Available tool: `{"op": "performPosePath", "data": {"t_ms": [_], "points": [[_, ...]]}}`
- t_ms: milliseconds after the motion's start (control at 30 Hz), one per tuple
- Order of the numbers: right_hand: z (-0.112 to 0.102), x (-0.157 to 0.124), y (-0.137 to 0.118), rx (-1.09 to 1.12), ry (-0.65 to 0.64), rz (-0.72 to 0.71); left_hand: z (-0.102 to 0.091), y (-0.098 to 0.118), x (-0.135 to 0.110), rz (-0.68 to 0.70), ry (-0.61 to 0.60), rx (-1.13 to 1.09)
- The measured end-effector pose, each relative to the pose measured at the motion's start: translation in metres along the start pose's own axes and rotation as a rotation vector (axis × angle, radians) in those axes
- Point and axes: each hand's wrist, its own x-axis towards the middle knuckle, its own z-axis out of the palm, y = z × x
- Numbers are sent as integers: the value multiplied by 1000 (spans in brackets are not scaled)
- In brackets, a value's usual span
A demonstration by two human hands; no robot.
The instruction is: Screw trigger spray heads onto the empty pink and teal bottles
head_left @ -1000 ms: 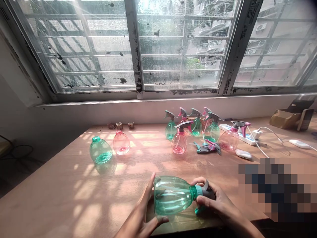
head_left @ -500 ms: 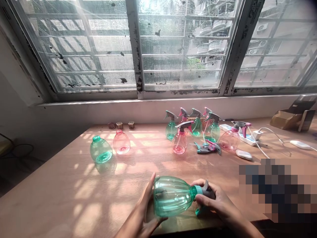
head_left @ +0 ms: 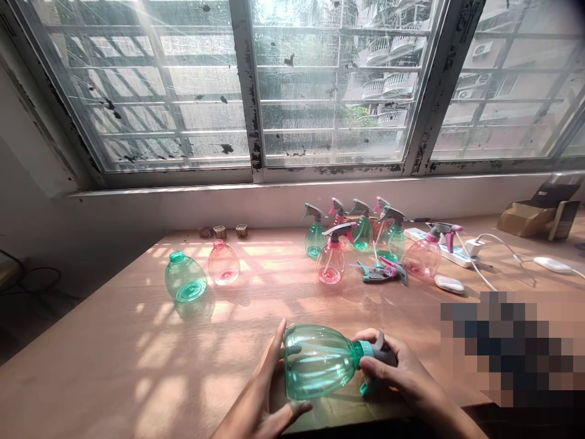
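A clear green spray bottle [head_left: 317, 363] lies sideways in my hands, just above the table's near edge. Around its wide base curves my left hand [head_left: 267, 387], the thumb at the lower side and fingers against the far side, partly seen through the plastic. My right hand [head_left: 397, 366] grips the grey and teal trigger sprayer head [head_left: 382, 352] at the bottle's neck, thumb near the collar. The sprayer appears seated on the neck; the right palm hides part of its trigger.
An uncapped green bottle [head_left: 185, 277] and an uncapped pink bottle [head_left: 223, 262] stand at left. Several spray bottles with heads, including a pink one [head_left: 331, 263], stand right of centre beside loose sprayer heads [head_left: 382, 272]. A power strip [head_left: 457, 256] with cables lies farther right.
My left thumb has shifted slightly along the lower side of the bottle, and the fingers behind it have moved a little. The right hand looks almost unchanged.
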Motion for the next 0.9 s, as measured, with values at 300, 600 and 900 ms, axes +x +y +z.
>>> {"op": "performPosePath", "data": {"t_ms": [300, 600, 900], "points": [[3, -1, -7, -24, -20, 5, -3, -2, 1, 3, -12, -19], [4, 0, -6, 22, -14, 20, 4, 2, 6, 16, 2, -99], [3, -1, -6, 2, -28, 16, -4, 5, 3, 36, -50, -126]]}}
